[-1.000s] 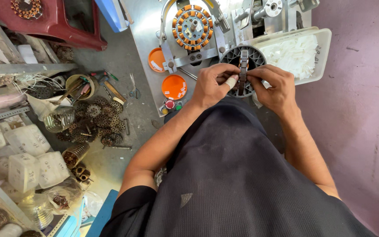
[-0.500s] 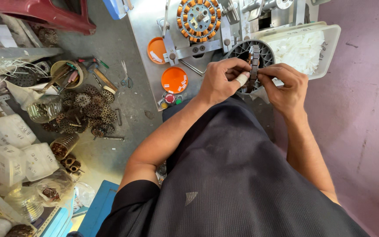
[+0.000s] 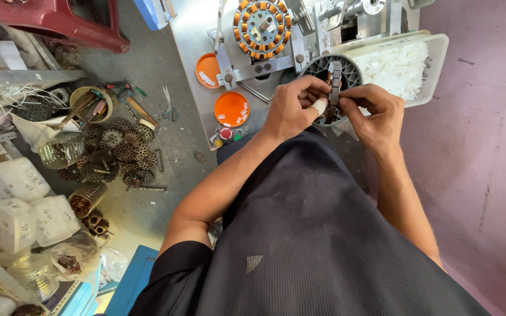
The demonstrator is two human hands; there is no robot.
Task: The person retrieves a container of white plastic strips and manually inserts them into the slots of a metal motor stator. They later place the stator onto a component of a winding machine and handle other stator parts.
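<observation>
Held on edge just above the worktop (image 3: 197,35), the dark slotted stator ring (image 3: 336,88) looks rigid, fairly heavy metal with thin teeth, best taken by its rim, where the left hand (image 3: 291,108) and right hand (image 3: 376,114) grip it, fingers closed.

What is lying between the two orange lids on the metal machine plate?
In the head view, a grey metal bracket arm with bolts crosses the plate between the upper orange lid and the lower orange lid.
</observation>
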